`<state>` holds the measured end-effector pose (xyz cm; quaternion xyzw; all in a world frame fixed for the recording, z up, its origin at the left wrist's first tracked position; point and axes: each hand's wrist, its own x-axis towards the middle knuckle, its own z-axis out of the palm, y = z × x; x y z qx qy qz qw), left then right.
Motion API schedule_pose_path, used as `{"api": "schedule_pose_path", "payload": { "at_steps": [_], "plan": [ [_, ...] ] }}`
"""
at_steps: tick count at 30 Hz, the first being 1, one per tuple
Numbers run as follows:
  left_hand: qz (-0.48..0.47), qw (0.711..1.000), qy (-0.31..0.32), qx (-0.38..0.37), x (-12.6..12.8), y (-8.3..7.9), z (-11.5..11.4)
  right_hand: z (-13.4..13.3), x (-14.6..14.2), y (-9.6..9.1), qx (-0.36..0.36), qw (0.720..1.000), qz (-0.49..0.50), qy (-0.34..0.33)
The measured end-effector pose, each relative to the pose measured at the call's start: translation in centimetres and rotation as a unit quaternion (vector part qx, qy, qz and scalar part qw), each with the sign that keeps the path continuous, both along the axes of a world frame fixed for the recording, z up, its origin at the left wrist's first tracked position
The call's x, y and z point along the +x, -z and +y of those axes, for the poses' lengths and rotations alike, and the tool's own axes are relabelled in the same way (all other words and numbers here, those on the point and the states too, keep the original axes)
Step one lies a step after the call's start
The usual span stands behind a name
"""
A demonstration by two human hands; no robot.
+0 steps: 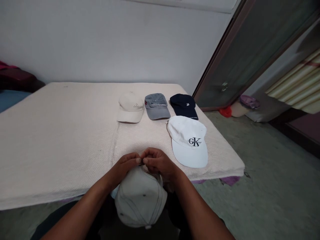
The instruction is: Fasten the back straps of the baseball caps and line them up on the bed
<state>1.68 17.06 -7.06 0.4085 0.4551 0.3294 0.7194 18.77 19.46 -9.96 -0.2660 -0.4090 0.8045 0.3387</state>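
A pale grey-beige baseball cap (142, 196) hangs in front of my lap, its top button toward me. My left hand (128, 163) pinches the far edge of this cap, where the back strap seems to be. Close against it, my right hand (158, 162) also has its fingers closed on that edge. The fingertips of both hands nearly meet around a small dark piece, likely the strap's fastening, mostly hidden by the fingers. Beyond my right hand lies a white cap (188, 140) with dark letters, brim toward me.
Behind, a beige cap (130, 106), a grey cap (157, 106) and a navy cap (183, 105) sit in a row on the bed's cream cover (62, 133). A white wall (112, 43) stands behind the bed. Grey floor (275, 173) lies right, with a sliding door (230, 60) beyond.
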Motion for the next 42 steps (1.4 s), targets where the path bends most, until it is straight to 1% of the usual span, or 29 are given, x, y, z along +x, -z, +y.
{"api": "schedule_pose_path", "payload": {
  "at_steps": [6, 12, 18, 22, 27, 32, 34, 36, 39, 40, 42],
  "plan": [
    [-0.003, 1.0, 0.018, -0.02, 0.0, 0.5, 0.1, 0.0, -0.3, -0.1, 0.003, 1.0, -0.014, 0.012],
    [-0.042, 0.998, -0.002, -0.046, 0.0, 0.3, 0.1, 0.0, -0.2, 0.0, 0.007, 1.0, -0.01, 0.014],
    [-0.072, 0.995, -0.017, -0.064, 0.0, 0.0, 0.1, 0.0, 0.1, -0.5, -0.011, 0.999, -0.032, 0.039],
    [-0.081, 0.994, -0.011, -0.067, 0.0, 0.0, 0.2, 0.0, 0.0, -0.7, -0.017, 0.998, -0.031, 0.047],
    [-0.091, 0.993, -0.014, -0.069, -0.2, 0.5, 0.1, 0.1, -0.1, -0.7, -0.024, 0.998, -0.042, 0.051],
    [-0.098, 0.993, -0.024, -0.067, -0.3, 0.7, 0.2, 0.1, -0.2, -0.4, -0.01, 0.998, -0.037, 0.044],
    [-0.107, 0.991, -0.044, -0.072, -0.4, 0.3, 0.3, 0.1, -0.2, -0.3, -0.003, 0.998, -0.042, 0.044],
    [-0.124, 0.984, -0.093, -0.082, -0.5, -0.1, 0.4, 0.2, -0.3, -0.2, 0.001, 0.998, -0.043, 0.047],
    [-0.168, 0.961, -0.193, -0.103, -1.1, -0.7, 0.7, 0.3, -0.1, -0.3, 0.009, 0.997, -0.049, 0.055],
    [-0.187, 0.952, -0.216, -0.113, -1.5, -0.8, 0.8, 0.3, 0.1, -0.3, 0.011, 0.997, -0.056, 0.055],
    [-0.231, 0.935, -0.239, -0.127, -2.4, -0.7, 1.3, 0.2, 0.4, -0.4, 0.017, 0.996, -0.075, 0.05]
  ]
}}
